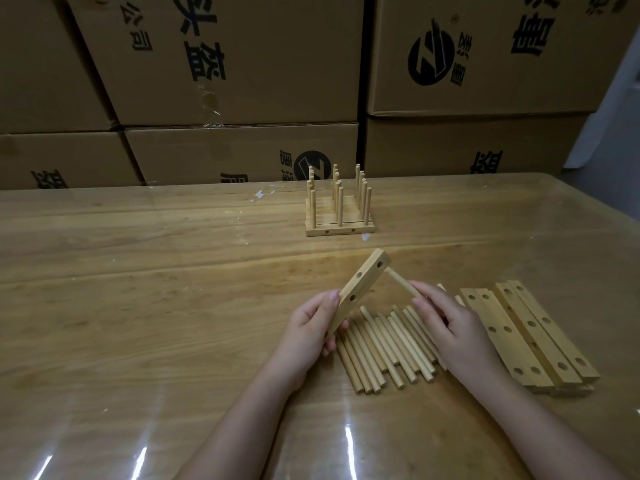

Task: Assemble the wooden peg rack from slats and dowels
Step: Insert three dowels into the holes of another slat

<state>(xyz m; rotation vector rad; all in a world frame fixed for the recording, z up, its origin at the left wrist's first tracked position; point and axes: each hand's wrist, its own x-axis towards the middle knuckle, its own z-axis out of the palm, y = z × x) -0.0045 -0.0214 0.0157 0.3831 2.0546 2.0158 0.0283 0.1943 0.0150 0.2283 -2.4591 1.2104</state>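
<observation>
My left hand (310, 327) grips a wooden slat (360, 289) by its lower end and holds it tilted up to the right, three holes facing me. My right hand (446, 323) pinches a dowel (401, 282) whose far tip points at the slat's top hole, close to it. Below both hands several loose dowels (384, 344) lie side by side on the table. A stack of drilled slats (530, 330) lies to the right of my right hand. A finished peg rack (339, 206) with upright pegs stands farther back.
The wooden table (138, 306) has a glossy clear cover. Stacked cardboard boxes (242, 81) form a wall along its far edge. Small white scraps (261, 195) lie left of the finished rack.
</observation>
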